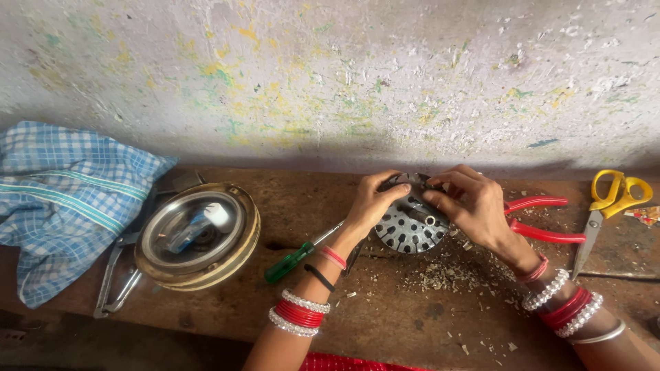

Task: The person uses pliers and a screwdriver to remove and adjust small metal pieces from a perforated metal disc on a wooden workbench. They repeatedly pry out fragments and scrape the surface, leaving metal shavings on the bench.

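The right hand (474, 206) hides the red pliers' (540, 220) jaws.

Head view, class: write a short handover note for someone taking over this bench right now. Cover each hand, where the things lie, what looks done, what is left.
Left hand and right hand both grip the round slotted metal core, held tilted on the wooden bench, fingertips at its top edge.
Green-handled screwdriver lies left of the core; red-handled pliers and yellow-handled scissors lie to the right.
Round metal housing and checked cloth sit far left.
Done: shavings litter the bench under the core.
Left: cannot tell; the core's top edge is hidden by fingers.
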